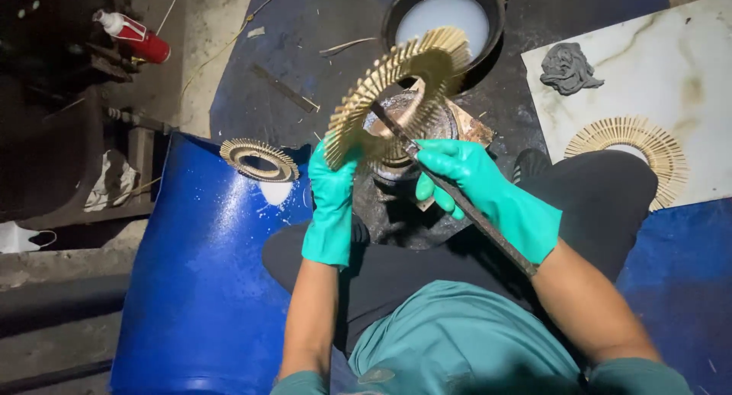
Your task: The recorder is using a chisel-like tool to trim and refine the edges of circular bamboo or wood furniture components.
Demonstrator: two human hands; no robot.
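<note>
While the left hand (330,204) pinches a sunburst stick ring (396,90) and the right hand's (488,189) fingers clasp a flat file (457,197), two similar rings (259,160) lie apparently finished.

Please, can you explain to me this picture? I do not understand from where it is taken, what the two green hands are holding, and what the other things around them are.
The picture comes from a camera worn on a person's head, looking down at their own hands and lap. Both hands wear green gloves. The left hand holds up a ring of thin sticks that fan outward like sun rays. The right hand grips a long flat dark bar, whose tip reaches the ring's middle. Just below them stands a dirty round stand; I cannot tell what it is for. Behind it is a black bowl of whitish liquid. On the blue drum at the left lies a second stick ring. At the right, a pale tile carries a third ring and a grey lump. A red bottle lies far left.
</note>
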